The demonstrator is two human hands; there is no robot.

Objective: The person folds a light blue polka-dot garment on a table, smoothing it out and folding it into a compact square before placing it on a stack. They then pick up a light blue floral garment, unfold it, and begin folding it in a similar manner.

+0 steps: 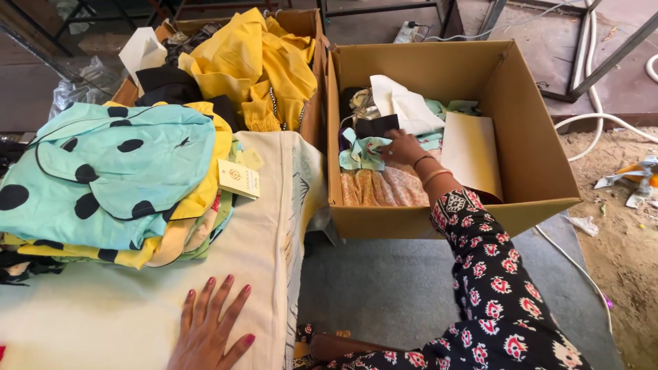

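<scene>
Cream cloth covers the counter [137,322], where the left hand [209,329] lies flat, fingers spread. Right hand [403,147] pinches a mint garment [362,152] inside the cardboard box [541,171]; better lifted clear, unsnagged.

Right hand [403,146] apparently grasps mint fabric [362,152] inside cardboard box [534,147].

A second cardboard box [310,41] holds yellow garments [264,62]; a mint polka-dot garment [116,164] tops a folded stack, white hoses [595,103] cross the sandy floor [627,240]
</scene>
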